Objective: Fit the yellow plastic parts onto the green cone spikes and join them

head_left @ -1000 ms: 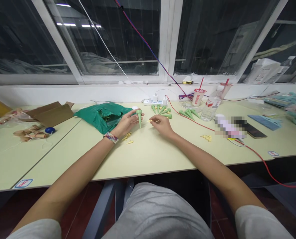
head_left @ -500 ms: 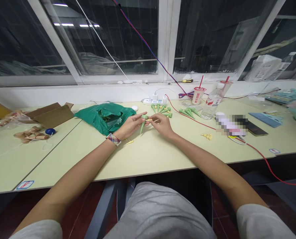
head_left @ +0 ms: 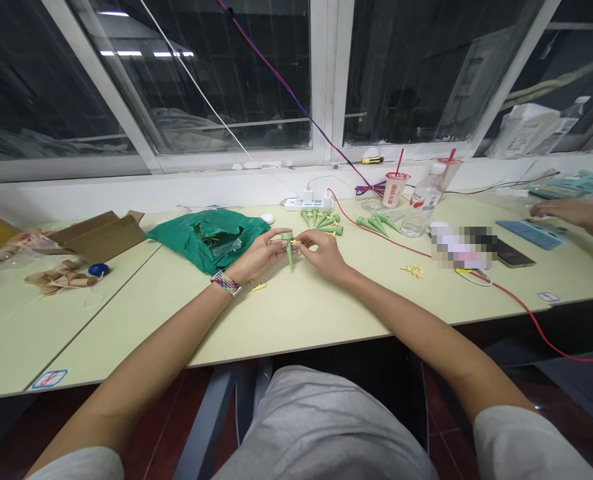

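Observation:
My left hand (head_left: 261, 253) pinches a green cone-shaped spike (head_left: 289, 248) by its wide top, tip pointing down over the pale table (head_left: 296, 313). My right hand (head_left: 324, 252) is closed on a small yellow peg (head_left: 296, 241) and presses it against the side of the spike's top. The two hands meet at the spike. A loose yellow peg (head_left: 259, 287) lies on the table just below my left wrist. A beaded band sits on that wrist.
A green plastic bag (head_left: 209, 235) lies left of the hands. More green spikes (head_left: 326, 222) lie behind them, by a power strip (head_left: 309, 204). Yellow pegs (head_left: 413, 271), a cup (head_left: 393, 190), a bottle (head_left: 421, 200) and a phone (head_left: 509, 252) are to the right. Another person's hand (head_left: 566, 212) reaches in at far right.
My hands came together: the right one brought the yellow peg to the top of the green spike. Another person's hand has come into view at the far right.

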`<state>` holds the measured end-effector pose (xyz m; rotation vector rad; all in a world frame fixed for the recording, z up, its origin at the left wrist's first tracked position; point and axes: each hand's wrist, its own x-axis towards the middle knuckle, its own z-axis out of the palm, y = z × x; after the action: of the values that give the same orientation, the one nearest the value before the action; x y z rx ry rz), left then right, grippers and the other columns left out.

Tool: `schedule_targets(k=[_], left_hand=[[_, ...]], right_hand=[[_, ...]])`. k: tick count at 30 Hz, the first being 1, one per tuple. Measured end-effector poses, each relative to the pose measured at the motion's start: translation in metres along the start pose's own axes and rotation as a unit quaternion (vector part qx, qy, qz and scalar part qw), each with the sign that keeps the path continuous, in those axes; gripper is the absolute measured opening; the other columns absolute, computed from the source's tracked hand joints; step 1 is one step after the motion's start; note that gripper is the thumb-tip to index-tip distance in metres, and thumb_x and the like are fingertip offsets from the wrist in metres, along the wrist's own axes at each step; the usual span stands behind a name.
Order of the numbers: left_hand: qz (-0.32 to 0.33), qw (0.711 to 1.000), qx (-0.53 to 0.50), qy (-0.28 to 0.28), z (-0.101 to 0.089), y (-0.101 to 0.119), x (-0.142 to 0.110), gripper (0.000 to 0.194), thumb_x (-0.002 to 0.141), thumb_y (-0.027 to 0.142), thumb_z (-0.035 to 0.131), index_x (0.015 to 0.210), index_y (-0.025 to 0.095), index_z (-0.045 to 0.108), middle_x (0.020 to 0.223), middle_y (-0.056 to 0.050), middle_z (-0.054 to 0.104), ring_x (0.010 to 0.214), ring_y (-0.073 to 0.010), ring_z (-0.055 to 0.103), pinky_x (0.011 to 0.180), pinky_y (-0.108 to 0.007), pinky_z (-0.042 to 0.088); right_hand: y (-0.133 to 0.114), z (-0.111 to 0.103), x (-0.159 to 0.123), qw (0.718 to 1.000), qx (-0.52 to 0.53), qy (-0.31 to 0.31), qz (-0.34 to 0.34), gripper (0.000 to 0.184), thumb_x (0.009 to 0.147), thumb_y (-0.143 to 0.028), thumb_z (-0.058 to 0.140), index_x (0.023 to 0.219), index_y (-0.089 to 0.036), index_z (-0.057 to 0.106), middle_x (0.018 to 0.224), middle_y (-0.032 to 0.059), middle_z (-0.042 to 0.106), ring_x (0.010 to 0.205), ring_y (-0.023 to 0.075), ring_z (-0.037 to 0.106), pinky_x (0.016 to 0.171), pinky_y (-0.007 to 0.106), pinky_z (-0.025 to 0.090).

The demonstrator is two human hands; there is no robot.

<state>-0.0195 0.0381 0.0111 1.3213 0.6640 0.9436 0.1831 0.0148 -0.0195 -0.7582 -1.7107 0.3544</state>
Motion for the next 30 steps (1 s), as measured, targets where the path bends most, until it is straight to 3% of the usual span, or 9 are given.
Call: schedule_targets(k=[12,17,25,30], left_hand=[[-0.009,1.0,-0.003,0.018,0.0033,0.0043,-0.0009,0.051,0.074,0.018,0.09,0.119,0.016,0.067,0.093,-0.006,0.078,0.095,-0.0206,0.077,0.104,-0.038,0.058],[0.006,0.999,0.005,0.032,0.0036,0.0061,-0.0015,0.051,0.068,0.022,0.095,0.112,0.017,0.071,0.102,-0.006,0.077,0.097,-0.0215,0.076,0.101,-0.039,0.059],[0.025,0.998,0.038,0.05,-0.0036,0.0024,0.0014,0.049,0.065,0.027,0.097,0.108,0.018,0.075,0.079,0.0,0.071,0.083,-0.0166,0.07,0.095,-0.037,0.059],[0.024,0.997,0.049,0.056,-0.0013,0.005,-0.0011,0.049,0.064,0.028,0.097,0.107,0.018,0.077,0.079,0.0,0.07,0.082,-0.0167,0.069,0.092,-0.037,0.059]], right_hand=[[0.0002,-0.0024,-0.001,0.998,-0.046,-0.017,-0.05,0.01,0.1,-0.027,0.062,0.098,-0.022,0.071,0.092,0.0041,0.071,0.081,0.0172,0.066,0.079,0.032,0.054],[-0.0043,-0.0053,0.0015,0.999,-0.04,-0.015,-0.021,0.013,0.1,-0.03,0.062,0.095,-0.023,0.071,0.094,0.0051,0.073,0.082,0.0181,0.066,0.079,0.032,0.055],[0.0002,-0.0069,0.0032,0.999,-0.005,-0.009,0.034,0.013,0.093,-0.032,0.067,0.088,-0.022,0.073,0.088,0.0047,0.075,0.079,0.0191,0.069,0.076,0.033,0.058],[0.001,-0.0098,0.0046,1.0,0.006,-0.018,0.002,0.011,0.091,-0.027,0.067,0.085,-0.021,0.074,0.084,0.0049,0.074,0.077,0.0188,0.069,0.072,0.032,0.056]])
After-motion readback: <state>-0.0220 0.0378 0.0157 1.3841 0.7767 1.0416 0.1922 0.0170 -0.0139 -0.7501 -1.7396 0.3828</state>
